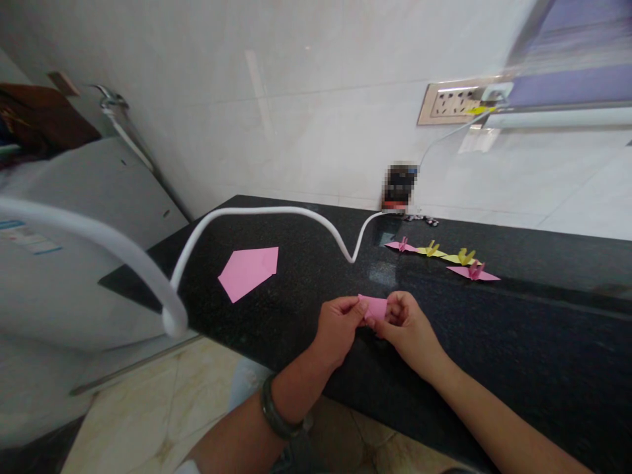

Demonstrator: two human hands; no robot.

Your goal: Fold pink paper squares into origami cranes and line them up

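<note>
A small folded piece of pink paper (375, 308) is pinched between both hands just over the dark countertop. My left hand (340, 324) grips its left edge with thumb and fingers. At its right and lower edge, my right hand (405, 324) closes on the same paper; some fingertips are hidden behind it. Farther left on the counter lie flat pink paper sheets (249, 271), apart from the hands. Several folded paper cranes in pink and yellow sit to the right, among them a yellow crane (465, 257) and a pink crane (474, 270).
A white flexible stand arm (276, 210) curves over the black countertop (306, 263). Against the wall stands a pixelated dark device (399, 187), its cable rising to a socket panel (451, 103). A white appliance (99, 263) is at the left.
</note>
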